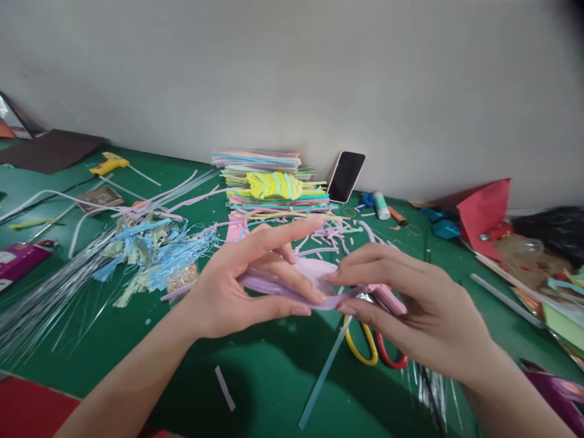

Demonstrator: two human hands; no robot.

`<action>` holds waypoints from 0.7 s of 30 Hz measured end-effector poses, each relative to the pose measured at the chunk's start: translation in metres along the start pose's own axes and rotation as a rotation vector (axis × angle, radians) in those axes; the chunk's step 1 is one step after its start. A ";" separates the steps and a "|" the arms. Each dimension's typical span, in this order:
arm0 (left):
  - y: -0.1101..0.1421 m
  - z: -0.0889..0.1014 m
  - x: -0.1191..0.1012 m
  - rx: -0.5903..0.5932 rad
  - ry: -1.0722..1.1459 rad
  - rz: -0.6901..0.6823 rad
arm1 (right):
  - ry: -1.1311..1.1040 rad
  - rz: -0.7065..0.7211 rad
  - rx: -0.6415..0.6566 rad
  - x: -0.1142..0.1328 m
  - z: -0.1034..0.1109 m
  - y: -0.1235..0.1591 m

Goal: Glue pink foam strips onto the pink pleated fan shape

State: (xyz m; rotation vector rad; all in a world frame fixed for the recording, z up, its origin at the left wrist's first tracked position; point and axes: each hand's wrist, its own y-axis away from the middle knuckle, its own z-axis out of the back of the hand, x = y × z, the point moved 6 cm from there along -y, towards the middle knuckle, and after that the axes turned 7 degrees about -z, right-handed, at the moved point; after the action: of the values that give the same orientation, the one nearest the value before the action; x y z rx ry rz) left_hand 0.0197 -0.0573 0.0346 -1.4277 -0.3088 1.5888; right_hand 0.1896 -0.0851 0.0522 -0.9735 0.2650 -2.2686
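Observation:
Both my hands meet above the green table [274, 371], holding a thin lilac foam piece [314, 271] between them. My left hand [246, 283] grips its left part, thumb underneath and fingers curled over, with the index finger stretched out. My right hand [410, 304] pinches the right end between thumb and fingers. Below my right hand lie scissors with yellow and red handles [374, 353] and a pink strip [390, 298].
A stack of coloured foam sheets [264, 173] with a yellow cut piece [274, 185] stands by the wall, beside a leaning phone [347, 176] and a glue stick [381, 205]. Blue tassels [150, 249], silver strands [41, 304] and a yellow glue gun [109, 163] lie left; red paper [486, 210] right.

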 end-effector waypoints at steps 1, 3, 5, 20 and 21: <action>0.000 0.001 0.000 -0.005 0.000 -0.001 | 0.004 -0.013 -0.005 -0.001 0.000 0.002; 0.001 0.002 0.001 -0.006 -0.012 -0.002 | -0.014 -0.024 -0.005 -0.003 -0.001 0.005; 0.001 0.003 0.000 0.004 -0.021 -0.005 | -0.050 -0.018 -0.003 -0.003 0.000 0.006; 0.013 0.034 -0.015 -0.137 -0.226 0.077 | -0.220 0.031 0.135 0.002 -0.020 -0.042; 0.013 0.037 -0.014 -0.134 -0.236 0.071 | -0.234 0.028 0.146 0.001 -0.022 -0.047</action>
State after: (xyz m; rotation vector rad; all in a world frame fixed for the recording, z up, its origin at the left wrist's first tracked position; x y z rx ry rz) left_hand -0.0207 -0.0604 0.0446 -1.3652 -0.5163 1.8276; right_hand 0.1505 -0.0517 0.0565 -1.1370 0.0117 -2.0915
